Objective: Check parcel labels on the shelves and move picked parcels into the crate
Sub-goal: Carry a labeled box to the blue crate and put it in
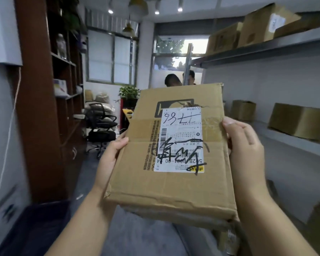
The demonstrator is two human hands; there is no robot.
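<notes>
Parcel [174,182] aloft at centre of view, gripped on both long edges: left hand [109,157] at 9 o'clock of it, right hand [246,150] at 3 o'clock, thumbs [229,124] pressed onto the top face, remaining fingers out of sight beneath, presumably curled round the underside. White label [181,139] facing up yet upside down to the reader, scrawled over in black marker. Probably mid label check, with the move to the crate [35,228] not yet begun. Rotate the parcel half a turn, or read inverted; hold steady for the sake of the small print. Keep thumbs clear of the label. Mind the crumpled near-left corner: support from below rather than squeezing the sides. Crate dark, blurred and only presumed such, low at 8 o'clock; shelf [284,139] with other boxes [299,121] at 3 o'clock. If picked, swing left and lower flat
</notes>
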